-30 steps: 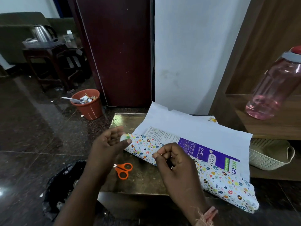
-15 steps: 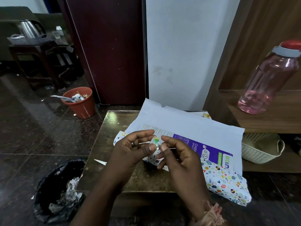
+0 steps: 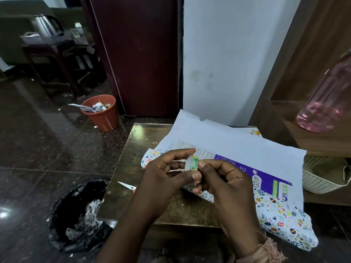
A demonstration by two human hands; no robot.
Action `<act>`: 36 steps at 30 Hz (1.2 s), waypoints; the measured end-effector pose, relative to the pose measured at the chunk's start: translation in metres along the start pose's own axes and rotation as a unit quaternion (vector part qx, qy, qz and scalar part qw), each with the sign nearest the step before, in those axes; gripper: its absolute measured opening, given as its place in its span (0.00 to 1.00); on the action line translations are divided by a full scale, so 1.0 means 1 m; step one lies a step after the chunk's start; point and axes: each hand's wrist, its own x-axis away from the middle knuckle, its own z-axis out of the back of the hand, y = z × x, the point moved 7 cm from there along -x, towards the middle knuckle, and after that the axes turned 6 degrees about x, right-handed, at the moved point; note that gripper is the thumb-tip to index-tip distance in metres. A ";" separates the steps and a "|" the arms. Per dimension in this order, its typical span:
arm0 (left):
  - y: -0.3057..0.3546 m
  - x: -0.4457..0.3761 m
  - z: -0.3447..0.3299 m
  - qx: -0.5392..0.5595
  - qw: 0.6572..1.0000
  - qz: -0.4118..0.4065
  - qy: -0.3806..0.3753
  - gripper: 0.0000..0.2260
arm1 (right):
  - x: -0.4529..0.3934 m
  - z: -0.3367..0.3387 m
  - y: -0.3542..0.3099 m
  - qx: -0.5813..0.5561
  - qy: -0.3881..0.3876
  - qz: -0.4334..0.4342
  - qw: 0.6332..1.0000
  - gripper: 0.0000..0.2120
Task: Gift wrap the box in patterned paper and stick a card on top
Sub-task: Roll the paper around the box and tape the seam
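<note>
Holding the small tape roll (image 3: pixel 192 163) in my left hand (image 3: pixel 167 179), my right hand (image 3: pixel 226 179) pinches its edge; thin tape seems sticky, light, so I pick gently

Table top (image 3: pixel 144 168): glossy, mottled brown-gold, reads as polished stone or laminate, can't tell which. Wrapping paper (image 3: pixel 281 215): matt, printed pattern outside, plain white inside. Box (image 3: pixel 266 179): printed cardboard, slight sheen. Tape roll (image 3: pixel 192 163): clear shiny plastic tape, pinched between left hand (image 3: pixel 167 173) and right hand (image 3: pixel 228 183). Scissors (image 3: pixel 127 186): bright metal blade. Floor (image 3: pixel 47 149): polished dark speckled stone, reflective. Bin bag (image 3: pixel 79 215): black glossy plastic film. Bucket (image 3: pixel 102 114): matt orange plastic. Kettle (image 3: pixel 44 25): brushed steel. Bottle (image 3: pixel 326 95): translucent pink plastic. Basket (image 3: pixel 322 173): cream woven-look, matt. Shelf (image 3: pixel 313 141): wood grain.
</note>
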 end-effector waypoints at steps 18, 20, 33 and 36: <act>-0.005 0.004 -0.008 0.010 0.997 0.058 -0.051 0.17 | 0.002 0.000 -0.016 0.005 -0.034 0.063 0.997 0.07; -0.004 0.006 -0.007 -0.021 0.996 0.067 -0.054 0.18 | 0.003 0.000 -0.018 -0.007 -0.036 0.065 0.997 0.09; 0.005 0.009 -0.011 0.036 0.997 -0.003 -0.061 0.09 | 0.008 -0.012 -0.014 -0.058 -0.075 0.035 0.995 0.10; 0.006 0.006 -0.008 0.056 0.997 -0.019 -0.040 0.04 | 0.007 -0.014 -0.011 -0.056 -0.073 0.027 0.995 0.09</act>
